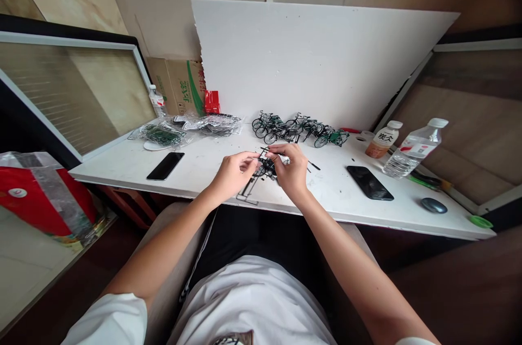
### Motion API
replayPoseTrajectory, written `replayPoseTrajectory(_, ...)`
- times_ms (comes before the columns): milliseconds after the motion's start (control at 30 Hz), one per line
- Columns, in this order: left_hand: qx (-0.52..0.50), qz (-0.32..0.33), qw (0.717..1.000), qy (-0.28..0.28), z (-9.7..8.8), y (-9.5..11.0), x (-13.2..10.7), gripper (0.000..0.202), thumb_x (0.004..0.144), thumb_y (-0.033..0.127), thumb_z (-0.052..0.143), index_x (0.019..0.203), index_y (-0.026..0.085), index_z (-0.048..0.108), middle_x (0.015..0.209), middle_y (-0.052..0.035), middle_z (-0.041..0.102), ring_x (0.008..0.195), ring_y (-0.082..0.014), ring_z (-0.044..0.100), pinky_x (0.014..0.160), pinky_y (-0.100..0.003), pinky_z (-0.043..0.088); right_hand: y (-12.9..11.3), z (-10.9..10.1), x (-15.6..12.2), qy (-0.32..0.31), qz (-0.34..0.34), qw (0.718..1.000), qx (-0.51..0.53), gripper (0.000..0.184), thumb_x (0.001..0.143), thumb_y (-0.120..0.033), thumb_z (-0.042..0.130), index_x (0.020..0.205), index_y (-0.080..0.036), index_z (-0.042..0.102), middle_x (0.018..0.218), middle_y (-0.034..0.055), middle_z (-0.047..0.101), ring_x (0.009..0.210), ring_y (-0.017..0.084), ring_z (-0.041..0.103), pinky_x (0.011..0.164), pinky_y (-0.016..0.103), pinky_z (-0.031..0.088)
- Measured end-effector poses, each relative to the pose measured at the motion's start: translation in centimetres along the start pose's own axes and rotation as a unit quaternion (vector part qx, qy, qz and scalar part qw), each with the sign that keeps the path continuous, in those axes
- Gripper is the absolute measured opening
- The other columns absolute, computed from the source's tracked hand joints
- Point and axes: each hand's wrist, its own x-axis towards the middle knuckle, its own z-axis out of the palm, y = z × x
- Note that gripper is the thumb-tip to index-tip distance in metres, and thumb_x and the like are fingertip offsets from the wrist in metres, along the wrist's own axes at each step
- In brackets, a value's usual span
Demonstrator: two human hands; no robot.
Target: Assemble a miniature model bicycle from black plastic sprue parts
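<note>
My left hand (235, 174) and my right hand (292, 169) meet over the middle of the white table (216, 163). Between their fingertips is a thin black plastic piece (263, 151), which both hands pinch. Just below lie small black model parts (267, 169), partly hidden by the fingers, so their exact shape is unclear. A thin black part frame (247, 194) rests at the table's front edge under my left hand. Behind the hands stand several miniature bicycles (277, 130), black with green parts.
Clear bags of parts (163, 135) lie at the back left, near a phone (166, 165). On the right are another phone (370, 182), an orange drink bottle (383, 139), a water bottle (416, 149) and a mouse (434, 205). A white board (318, 57) leans behind.
</note>
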Motion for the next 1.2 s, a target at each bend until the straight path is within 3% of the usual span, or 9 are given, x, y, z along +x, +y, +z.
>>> replayPoseTrajectory(167, -0.132, -0.031, 0.991, 0.005, 0.4, -0.7, 0.2, 0.047, 0.095, 0.052, 0.075, 0.121, 0.013, 0.078, 0.110, -0.0152, 0.083, 0.094, -0.0277, 0.082, 0.088, -0.040, 0.067, -1.6, 0.3, -0.4, -0.026, -0.017, 0.999, 0.016, 0.008, 0.098, -0.023, 0.074, 0.091, -0.026, 0.076, 0.098, 0.0052, 0.083, 0.099, 0.027, 0.070, 0.089, 0.047, 0.058)
replayPoseTrajectory(267, -0.188, -0.059, 0.980, -0.005, 0.6, -1.0, 0.3, 0.053, 0.092, 0.058, 0.076, 0.116, 0.012, 0.079, 0.105, -0.0151, 0.083, 0.092, -0.0280, 0.082, 0.086, -0.041, 0.068, -1.9, 0.4, -0.6, -0.032, -0.031, 0.999, 0.019, 0.012, 0.099, -0.018, 0.071, 0.091, -0.026, 0.075, 0.098, 0.0045, 0.082, 0.100, 0.027, 0.069, 0.090, 0.047, 0.057)
replayPoseTrajectory(467, -0.200, -0.077, 0.977, 0.018, 1.1, -0.5, 0.3, 0.056, 0.085, 0.065, 0.080, 0.099, 0.011, 0.080, 0.089, -0.0125, 0.082, 0.073, -0.0246, 0.079, 0.073, -0.037, 0.067, -1.7, 0.5, -0.7, -0.032, -0.049, 0.998, 0.024, 0.017, 0.098, -0.013, 0.068, 0.087, -0.026, 0.070, 0.092, 0.0045, 0.079, 0.096, 0.026, 0.066, 0.086, 0.047, 0.056)
replayPoseTrajectory(700, -0.219, -0.083, 0.972, 0.018, 1.2, -0.2, 0.3, 0.056, 0.083, 0.067, 0.082, 0.083, 0.011, 0.079, 0.077, -0.0092, 0.077, 0.067, -0.0201, 0.074, 0.068, -0.033, 0.062, -2.3, 0.9, -1.1, -0.016, -0.087, 0.996, 0.019, 0.024, 0.094, -0.003, 0.061, 0.084, -0.025, 0.064, 0.091, 0.0044, 0.077, 0.095, 0.026, 0.062, 0.086, 0.047, 0.054)
replayPoseTrajectory(933, -0.293, -0.133, 0.946, -0.021, 0.8, 0.6, 0.2, 0.057, 0.082, 0.067, 0.083, 0.086, 0.011, 0.078, 0.077, -0.0087, 0.076, 0.063, -0.0154, 0.068, 0.069, -0.032, 0.061, -3.2, 0.9, -1.4, -0.008, -0.067, 0.997, 0.046, 0.021, 0.096, -0.009, 0.060, 0.084, -0.027, 0.065, 0.100, 0.0044, 0.079, 0.105, 0.028, 0.066, 0.094, 0.052, 0.055)
replayPoseTrajectory(1067, -0.280, -0.138, 0.950, -0.026, -0.1, 1.6, 0.2, 0.056, 0.084, 0.067, 0.081, 0.092, 0.011, 0.080, 0.086, -0.0119, 0.079, 0.067, -0.0162, 0.069, 0.072, -0.033, 0.062, -4.0, 0.3, -0.8, -0.013, -0.015, 0.998, 0.052, 0.014, 0.099, -0.025, 0.068, 0.086, -0.026, 0.069, 0.098, 0.0054, 0.077, 0.099, 0.027, 0.069, 0.094, 0.050, 0.056)
replayPoseTrajectory(1200, -0.284, -0.142, 0.948, -0.003, -1.5, 1.6, 0.7, 0.055, 0.084, 0.065, 0.083, 0.095, 0.011, 0.081, 0.095, -0.0131, 0.080, 0.070, -0.0159, 0.072, 0.076, -0.033, 0.063, -3.4, -0.2, -0.2, -0.012, -0.058, 0.998, -0.024, 0.010, 0.100, -0.033, 0.072, 0.094, -0.029, 0.078, 0.095, 0.0072, 0.076, 0.099, 0.028, 0.067, 0.091, 0.050, 0.054)
